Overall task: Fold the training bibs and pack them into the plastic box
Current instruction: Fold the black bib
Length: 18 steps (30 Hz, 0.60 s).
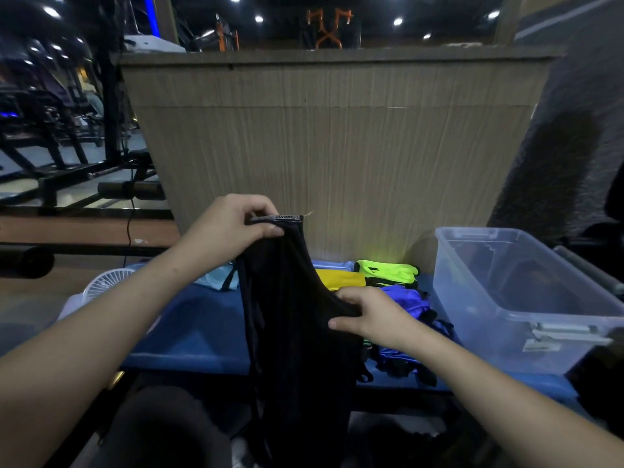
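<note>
Clearly early: the left hand (233,221) pinches the black bib's (297,315) top hem, the right hand (366,314) pinches its side, holding it above the counter's (189,329) near edge. Other bibs (388,271) lie unfolded; the plastic box (526,298) at the right end looks empty.

Single head-worn wide-angle view, looking forward and down over near edge of blue bench (189,336), close above it, facing wooden partition (337,146).
</note>
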{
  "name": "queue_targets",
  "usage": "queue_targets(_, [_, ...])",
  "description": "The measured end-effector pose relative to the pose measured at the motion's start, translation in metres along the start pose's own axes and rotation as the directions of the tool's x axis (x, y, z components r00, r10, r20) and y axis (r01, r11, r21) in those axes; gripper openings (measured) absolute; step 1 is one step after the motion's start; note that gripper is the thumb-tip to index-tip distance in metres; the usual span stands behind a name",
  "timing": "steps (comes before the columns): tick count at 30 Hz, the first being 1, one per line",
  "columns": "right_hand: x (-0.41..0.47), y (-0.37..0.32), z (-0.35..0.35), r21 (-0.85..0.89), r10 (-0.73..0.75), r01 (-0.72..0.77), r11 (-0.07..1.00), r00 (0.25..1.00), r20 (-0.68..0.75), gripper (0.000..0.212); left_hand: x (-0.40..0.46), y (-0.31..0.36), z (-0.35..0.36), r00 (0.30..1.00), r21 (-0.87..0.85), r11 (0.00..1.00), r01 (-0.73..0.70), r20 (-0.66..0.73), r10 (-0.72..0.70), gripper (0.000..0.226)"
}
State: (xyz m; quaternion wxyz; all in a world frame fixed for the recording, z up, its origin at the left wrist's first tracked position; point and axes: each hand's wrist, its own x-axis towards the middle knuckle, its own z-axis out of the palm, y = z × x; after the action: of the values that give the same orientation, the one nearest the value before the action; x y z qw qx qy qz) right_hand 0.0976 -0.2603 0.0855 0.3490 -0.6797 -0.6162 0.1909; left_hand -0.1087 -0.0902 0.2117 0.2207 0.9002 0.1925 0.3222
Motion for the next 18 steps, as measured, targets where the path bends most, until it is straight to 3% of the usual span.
queue_targets(9, [-0.004,-0.030,-0.032,-0.001,0.031,-0.031,1.000,0.997,-0.073,0.027,0.009,0.015,-0.040,0.998,0.162,0.986,0.036,0.051,-0.045,0.010])
queue_targets(13, [-0.002,-0.045,-0.053,0.034,0.068,-0.064,0.997,0.990,-0.120,0.014,0.019,0.030,-0.055,1.000,0.249,0.968,0.025,-0.020,-0.020,0.007])
queue_targets(18, [0.003,-0.064,-0.073,0.070,0.052,-0.039,0.997,0.979,-0.197,0.008,0.023,0.050,-0.063,0.989,0.189,0.981,0.038,-0.146,-0.010,0.009])
